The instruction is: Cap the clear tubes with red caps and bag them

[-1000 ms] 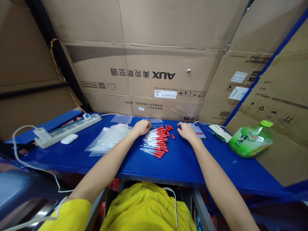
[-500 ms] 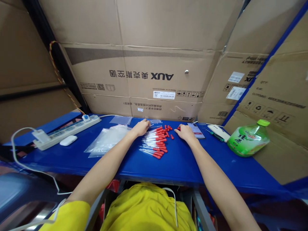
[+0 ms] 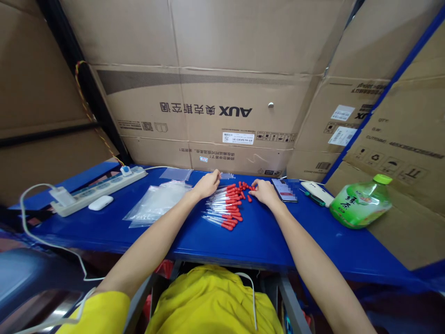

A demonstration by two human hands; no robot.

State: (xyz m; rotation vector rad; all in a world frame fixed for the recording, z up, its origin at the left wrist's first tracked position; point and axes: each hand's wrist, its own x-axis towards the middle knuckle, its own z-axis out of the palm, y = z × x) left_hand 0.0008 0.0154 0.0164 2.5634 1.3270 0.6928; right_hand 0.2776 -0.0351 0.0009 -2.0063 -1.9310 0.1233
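My left hand is above the back of the row of droppers, its fingers pinched on a thin clear glass tube that barely shows. Several more loose glass tubes lie just beyond the fingertips. My right hand is at the right of a small heap of red rubber bulbs, thumb and forefinger closed around one bulb, partly hidden by the fingers. Between the hands and nearer me, several droppers with clear stems and red bulbs lie side by side, bulbs to the right.
Clear plastic bags are stacked left of the droppers. A power strip and a white earphone case sit farther left. On the right are a phone, a white-and-green device and a green bottle. Cardboard walls the blue table.
My left hand has lifted slightly and moved right, with a tube at its fingertips. My right hand has shifted a little left, toward the red bulbs.
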